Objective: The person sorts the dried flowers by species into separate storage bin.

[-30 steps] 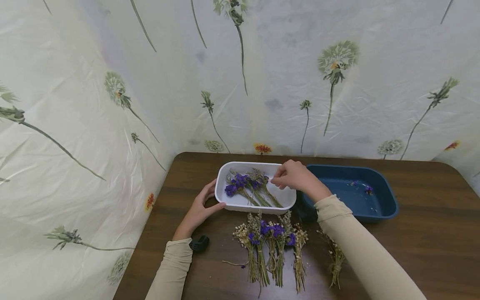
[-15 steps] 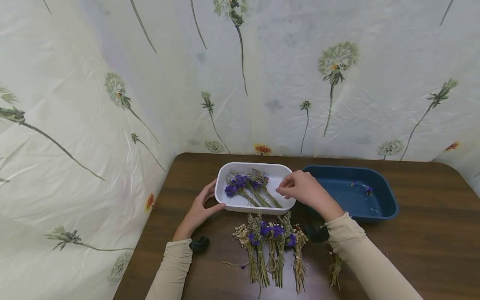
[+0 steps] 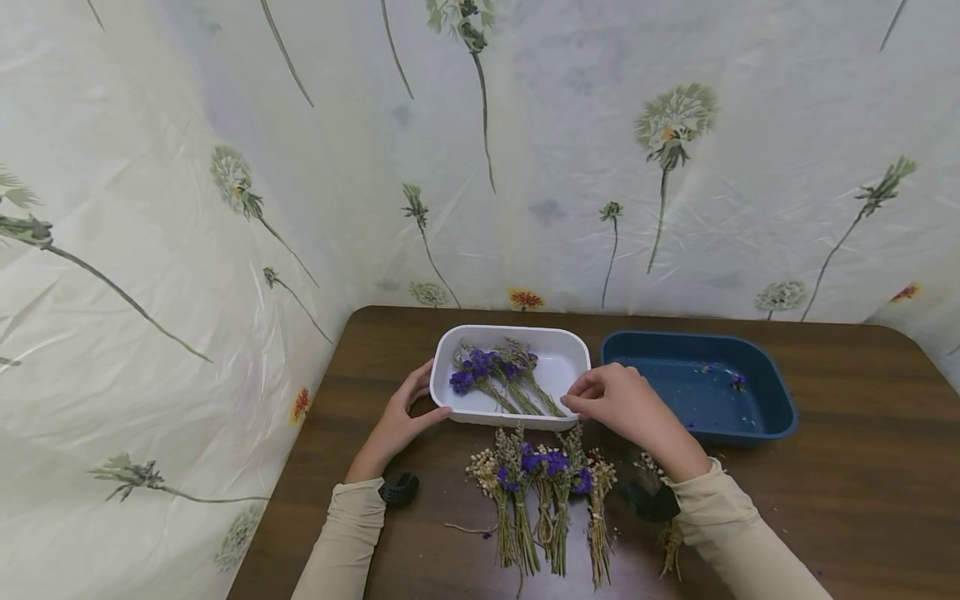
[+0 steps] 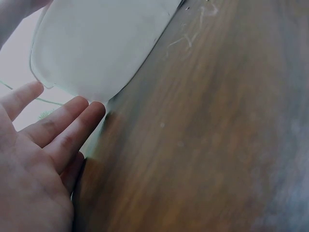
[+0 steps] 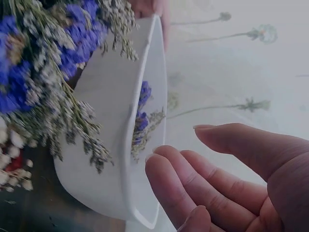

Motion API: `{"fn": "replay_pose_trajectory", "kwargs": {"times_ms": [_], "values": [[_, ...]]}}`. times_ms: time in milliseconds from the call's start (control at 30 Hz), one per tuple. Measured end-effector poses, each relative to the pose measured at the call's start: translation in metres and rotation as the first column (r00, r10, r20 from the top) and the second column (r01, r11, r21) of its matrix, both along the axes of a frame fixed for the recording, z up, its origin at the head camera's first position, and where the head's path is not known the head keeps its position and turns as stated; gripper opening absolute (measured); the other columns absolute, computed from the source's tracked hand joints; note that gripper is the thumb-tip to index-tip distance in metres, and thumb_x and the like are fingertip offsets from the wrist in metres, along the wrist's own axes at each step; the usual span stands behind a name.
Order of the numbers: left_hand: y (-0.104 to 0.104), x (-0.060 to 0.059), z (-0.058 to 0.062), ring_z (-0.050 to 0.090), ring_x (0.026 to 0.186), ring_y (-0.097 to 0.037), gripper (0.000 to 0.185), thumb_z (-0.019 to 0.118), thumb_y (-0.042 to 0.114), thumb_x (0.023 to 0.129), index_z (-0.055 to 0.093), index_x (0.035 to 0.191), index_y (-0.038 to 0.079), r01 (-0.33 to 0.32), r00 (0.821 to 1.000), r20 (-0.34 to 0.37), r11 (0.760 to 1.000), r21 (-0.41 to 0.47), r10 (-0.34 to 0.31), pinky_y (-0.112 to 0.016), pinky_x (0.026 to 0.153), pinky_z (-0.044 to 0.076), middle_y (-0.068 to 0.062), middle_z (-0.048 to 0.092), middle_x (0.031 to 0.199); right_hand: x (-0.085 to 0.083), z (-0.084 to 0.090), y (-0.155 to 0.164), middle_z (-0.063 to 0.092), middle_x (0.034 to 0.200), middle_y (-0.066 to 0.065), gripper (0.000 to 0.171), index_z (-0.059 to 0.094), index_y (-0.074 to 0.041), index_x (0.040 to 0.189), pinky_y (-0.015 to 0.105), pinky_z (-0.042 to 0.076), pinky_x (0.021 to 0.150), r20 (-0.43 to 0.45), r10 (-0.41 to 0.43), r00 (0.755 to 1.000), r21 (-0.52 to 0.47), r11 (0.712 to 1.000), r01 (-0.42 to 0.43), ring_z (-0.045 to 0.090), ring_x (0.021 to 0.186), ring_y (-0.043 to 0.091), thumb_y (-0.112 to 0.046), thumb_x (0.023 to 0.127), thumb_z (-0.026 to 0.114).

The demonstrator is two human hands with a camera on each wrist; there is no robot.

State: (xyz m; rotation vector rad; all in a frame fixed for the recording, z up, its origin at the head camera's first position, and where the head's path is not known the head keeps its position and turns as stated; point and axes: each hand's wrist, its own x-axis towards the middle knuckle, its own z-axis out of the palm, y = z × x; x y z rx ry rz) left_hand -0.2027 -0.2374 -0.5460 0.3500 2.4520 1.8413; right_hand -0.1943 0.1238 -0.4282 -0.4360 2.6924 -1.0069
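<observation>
A white tray (image 3: 572, 348) on the brown table holds a few sprigs of dried purple flowers (image 3: 487, 371). My left hand (image 3: 414, 402) rests against the tray's left end with straight fingers; the left wrist view shows its fingertips (image 4: 72, 113) beside the tray's corner (image 4: 96, 48). My right hand (image 3: 596, 396) hovers at the tray's front right corner, fingers loosely curled and holding nothing. In the right wrist view those fingers (image 5: 193, 179) sit just beside the tray wall (image 5: 116, 164). Several tied bundles of dried flowers (image 3: 540, 487) lie in a row in front of the tray.
A dark blue tray (image 3: 780, 412) with a few purple petals stands right of the white one. A loose dried sprig (image 3: 670, 542) lies under my right forearm. A flower-printed plastic sheet (image 3: 225, 208) walls the table at the back and left. Bare wood lies far right.
My right hand has drawn back from over the white tray toward me and now sits at its front right corner. The left hand has stayed put.
</observation>
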Motion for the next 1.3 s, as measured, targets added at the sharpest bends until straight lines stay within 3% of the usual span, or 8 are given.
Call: {"fn": "replay_pose_trajectory", "kwargs": {"times_ms": [167, 767, 1300], "values": [[0.0, 0.0, 0.0, 0.053, 0.14, -0.036, 0.084, 0.081, 0.015, 0.091, 0.036, 0.161, 0.028, -0.004, 1.0, 0.012, 1.0, 0.006, 0.004, -0.062, 0.123, 0.028, -0.014, 0.056, 0.151, 0.012, -0.003, 0.001, 0.079, 0.085, 0.002, 0.021, 0.08, -0.009, 0.099, 0.034, 0.056, 0.069, 0.009, -0.016, 1.0, -0.012, 1.0, 0.016, 0.074, 0.074, 0.019, -0.028, 0.097, 0.072], [0.0, 0.001, 0.0, 0.054, 0.14, -0.033, 0.085, 0.081, 0.019, 0.091, 0.035, 0.16, 0.034, -0.003, 1.0, 0.008, 1.0, -0.01, 0.003, -0.061, 0.122, 0.031, -0.01, 0.056, 0.151, 0.058, -0.019, 0.001, 0.077, 0.081, -0.007, 0.008, 0.079, -0.021, 0.088, 0.033, 0.057, 0.066, 0.012, -0.064, 0.998, 0.022, 0.998, 0.064, 0.069, 0.072, 0.007, -0.027, 0.092, 0.078], [0.001, 0.001, 0.001, 0.05, 0.142, -0.037, 0.087, 0.08, 0.014, 0.092, 0.031, 0.163, 0.025, 0.001, 1.0, 0.017, 1.0, 0.003, -0.001, -0.063, 0.123, 0.027, -0.016, 0.052, 0.155, 0.089, -0.042, -0.004, 0.071, 0.069, -0.014, 0.017, 0.075, -0.026, 0.073, 0.027, 0.052, 0.061, -0.002, -0.086, 0.996, 0.085, 0.993, 0.086, 0.063, 0.061, 0.0, -0.034, 0.083, 0.085]]}}
